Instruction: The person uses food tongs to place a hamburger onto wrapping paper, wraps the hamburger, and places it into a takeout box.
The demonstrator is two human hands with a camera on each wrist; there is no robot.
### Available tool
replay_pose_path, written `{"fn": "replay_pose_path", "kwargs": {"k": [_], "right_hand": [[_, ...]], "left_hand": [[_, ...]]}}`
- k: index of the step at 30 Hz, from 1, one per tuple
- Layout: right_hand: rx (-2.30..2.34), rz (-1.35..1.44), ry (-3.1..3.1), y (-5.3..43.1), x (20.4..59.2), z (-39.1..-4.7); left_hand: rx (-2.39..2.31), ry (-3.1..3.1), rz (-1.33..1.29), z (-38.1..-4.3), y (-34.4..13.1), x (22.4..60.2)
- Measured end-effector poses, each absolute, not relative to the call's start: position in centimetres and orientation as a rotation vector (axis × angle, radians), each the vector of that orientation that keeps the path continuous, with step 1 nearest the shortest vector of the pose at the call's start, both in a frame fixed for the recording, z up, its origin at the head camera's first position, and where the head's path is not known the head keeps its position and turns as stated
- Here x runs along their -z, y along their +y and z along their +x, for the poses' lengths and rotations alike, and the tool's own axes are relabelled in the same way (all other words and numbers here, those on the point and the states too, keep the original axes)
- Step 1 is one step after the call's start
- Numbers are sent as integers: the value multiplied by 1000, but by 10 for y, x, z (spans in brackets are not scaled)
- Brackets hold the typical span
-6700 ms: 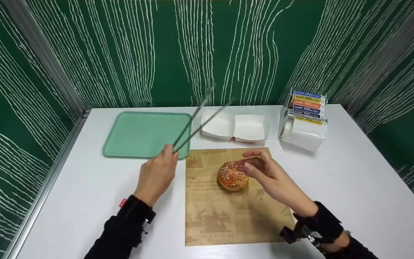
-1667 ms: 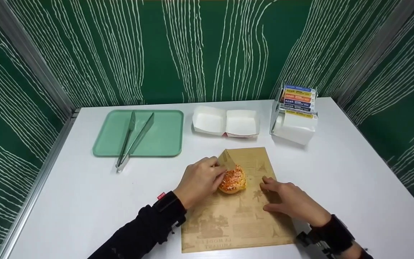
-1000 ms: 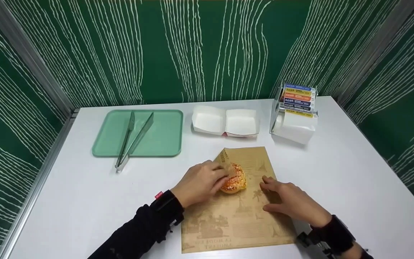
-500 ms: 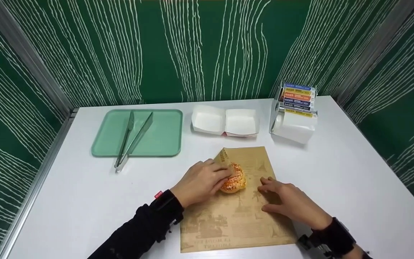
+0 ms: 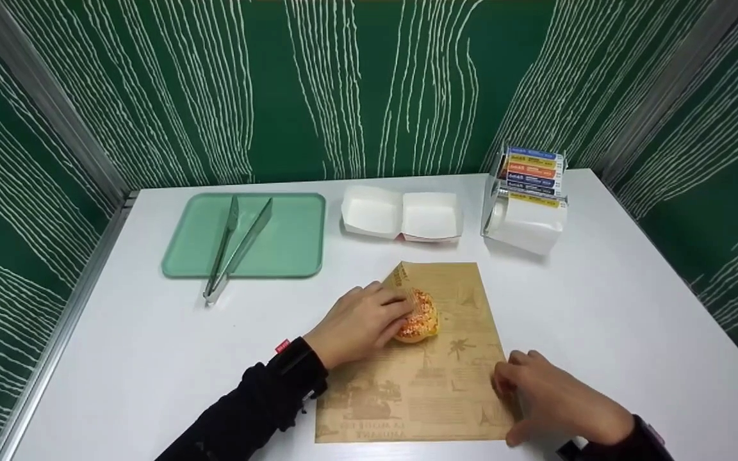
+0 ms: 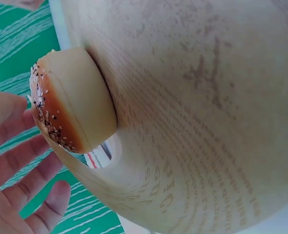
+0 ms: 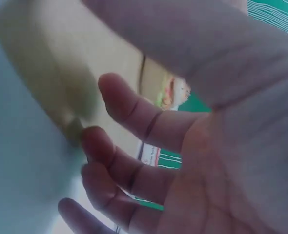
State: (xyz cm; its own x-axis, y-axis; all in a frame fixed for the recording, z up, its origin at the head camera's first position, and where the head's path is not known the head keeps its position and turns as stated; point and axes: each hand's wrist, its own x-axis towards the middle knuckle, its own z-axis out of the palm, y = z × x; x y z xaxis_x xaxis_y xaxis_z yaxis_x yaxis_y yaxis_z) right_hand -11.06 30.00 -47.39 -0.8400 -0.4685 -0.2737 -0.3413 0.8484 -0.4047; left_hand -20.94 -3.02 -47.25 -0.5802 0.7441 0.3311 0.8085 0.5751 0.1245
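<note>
Your left hand (image 5: 357, 328), fingers extended, presses a fold of brown paper (image 5: 436, 384), faintly lettered with apparently "AMUSANT," against the seeded bun (image 5: 423, 323) lying on that sheet, as your right hand (image 5: 551, 398), thumb spread from bent fingers, sits at its edge, distant coloured packets (image 5: 534, 171) labelled illegibly small.

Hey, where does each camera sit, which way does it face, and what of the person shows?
Head: worn on the head, facing forward and down at brown paper, seeded bun and tabletop; left grip, right grip and dark sleeves show.
Left wrist: worn there, facing the bun's side and the paper; left fingers show.
Right wrist: worn there, facing the paper, partly blurred, with the bun beyond; right fingers show.
Both wrist views share bun, paper and green wall.
</note>
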Motion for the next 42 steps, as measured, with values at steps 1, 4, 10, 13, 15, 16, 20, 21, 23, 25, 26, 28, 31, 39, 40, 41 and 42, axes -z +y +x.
{"fn": "replay_pose_path", "kwargs": {"k": [1,4,10,13,15,16,20,21,23,25,26,28,31,39,40,41,42], "right_hand": [[487,-609,2660,301,475,-110],[518,-609,2644,304,478,-111],[646,-699,2592,304,479,-118],[670,-744,2617,303,481,-121],[691,-775,2650,303,482,-124],[700,-789,2670,303,482,-125],[739,-863,2763,304,482,-129],[749,-884,2792,305,481,-130],[779,-941,2852,304,480,-133],[811,-993,2919,302,479,-136],[834,-996,2941,301,478,-138],[875,-1008,2973,298,476,-143],[935,-973,2976,293,472,-149],[1037,-895,2930,275,465,-166],[1045,-880,2927,273,465,-168],[1051,-865,2924,271,464,-170],[1056,-857,2923,269,464,-172]], "left_hand": [[386,-2563,-1292,-209,-30,472],[395,-2562,-1306,-210,-29,471],[404,-2562,-1333,-211,-30,471],[402,-2555,-1341,-210,-31,471],[402,-2554,-1346,-210,-31,472],[401,-2554,-1347,-210,-31,472],[398,-2573,-1345,-210,-32,471],[398,-2576,-1344,-209,-32,471],[392,-2573,-1344,-209,-33,471],[395,-2571,-1347,-208,-33,471],[393,-2571,-1348,-208,-34,471],[393,-2571,-1353,-208,-34,471],[393,-2581,-1356,-208,-34,471],[387,-2626,-1368,-207,-33,471],[385,-2634,-1373,-207,-34,471],[381,-2637,-1379,-207,-34,471],[378,-2639,-1386,-207,-34,471]]}}
